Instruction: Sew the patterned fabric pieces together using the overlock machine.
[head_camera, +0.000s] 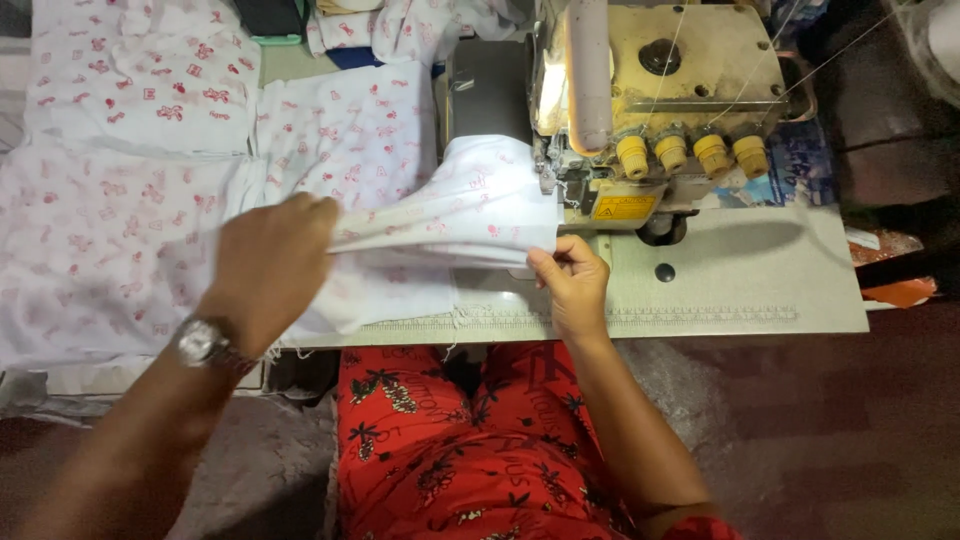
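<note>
Garment sewing workshop; indicators: a worn cream-yellow industrial overlock sewing machine (660, 110) with four yellow thread-tension knobs (690, 152) and a yellow warning label, mounted on a pale grey laminate surface (740, 290); stacks of cut white cotton fabric pieces printed with small red motifs (140, 110) fill the left side; bare concrete floor (800, 430) below.

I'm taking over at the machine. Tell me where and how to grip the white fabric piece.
Pinch the white fabric piece at both ends, hands from the near side: the right hand at the corner beside the sewing machine, the left hand on the gathered end. It's limp; probably sags otherwise.
</note>
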